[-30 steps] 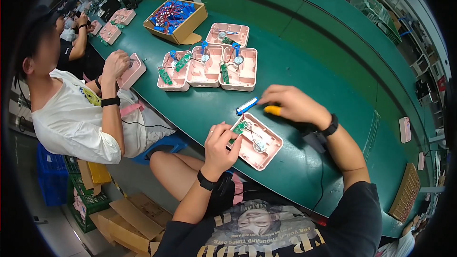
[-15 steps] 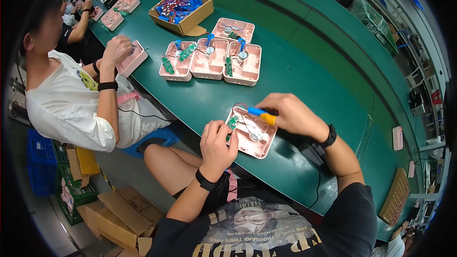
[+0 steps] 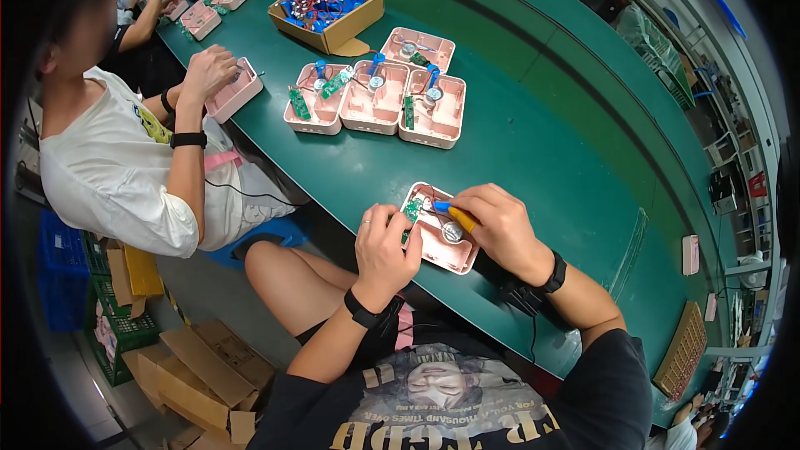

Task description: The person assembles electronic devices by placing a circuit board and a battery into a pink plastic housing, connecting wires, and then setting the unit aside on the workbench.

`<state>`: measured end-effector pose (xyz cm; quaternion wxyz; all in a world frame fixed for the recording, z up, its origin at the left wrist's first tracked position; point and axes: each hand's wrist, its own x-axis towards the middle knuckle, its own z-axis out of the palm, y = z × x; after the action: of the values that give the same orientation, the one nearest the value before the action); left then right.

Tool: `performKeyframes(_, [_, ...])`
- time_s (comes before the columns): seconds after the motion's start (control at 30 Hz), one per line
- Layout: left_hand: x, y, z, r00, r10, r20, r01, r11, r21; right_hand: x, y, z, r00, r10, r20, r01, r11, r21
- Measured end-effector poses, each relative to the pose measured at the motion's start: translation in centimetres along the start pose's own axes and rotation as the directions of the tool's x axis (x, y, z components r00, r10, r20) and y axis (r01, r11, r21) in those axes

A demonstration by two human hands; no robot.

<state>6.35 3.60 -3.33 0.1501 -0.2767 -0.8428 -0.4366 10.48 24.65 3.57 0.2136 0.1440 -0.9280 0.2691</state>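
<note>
A pale pink plastic housing (image 3: 440, 257) sits on the green table in front of me. Inside it are a green circuit board (image 3: 413, 207), thin wires and a round silver part (image 3: 452, 233). My left hand (image 3: 387, 252) grips its left side, fingertips over the wall by the board. Over the upper right of the housing, my right hand (image 3: 504, 229) is closed on a yellow tapered piece (image 3: 462, 219), whose kind I cannot make out. A blue cylindrical battery (image 3: 442, 207) lies at those fingertips; whether the fingers grip it as well is hidden.
Several similar pink housings (image 3: 371, 108) with boards and blue batteries stand farther up the table (image 3: 533, 142). Behind them is a cardboard box (image 3: 354, 29) of blue wired batteries. At left a co-worker (image 3: 125, 167) handles another housing (image 3: 236, 92). A black device (image 3: 521, 296) lies beside my right forearm.
My right hand has moved down and left with the yellow piece, and the blue battery is now lower, inside the housing's outline. My left hand keeps its grip on the housing.
</note>
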Motion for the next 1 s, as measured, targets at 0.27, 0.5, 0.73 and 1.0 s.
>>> performKeyframes(0.27, [0.5,0.1,-0.4,1.000,0.004,0.007,-0.004,1.000,-0.008,0.0,-0.1,0.7,0.980,0.119,-0.162,-0.102,0.989,0.109])
performKeyframes(0.5, [4.6,0.6,-1.9,0.998,-0.063,0.007,0.063,0.981,-0.182,-1.0,0.9,0.6,0.973,0.207,-0.104,-0.177,0.953,0.245])
performKeyframes(0.73, [6.4,-0.7,-0.5,0.983,0.014,0.181,0.008,0.993,-0.116,-1.8,0.4,0.4,0.976,0.212,-0.049,-0.198,0.959,0.203])
performKeyframes(1.0, [6.5,-1.3,-0.5,0.996,0.016,0.088,-0.002,0.987,-0.163,-1.5,0.9,0.2,1.000,-0.009,0.007,0.010,0.998,-0.069])
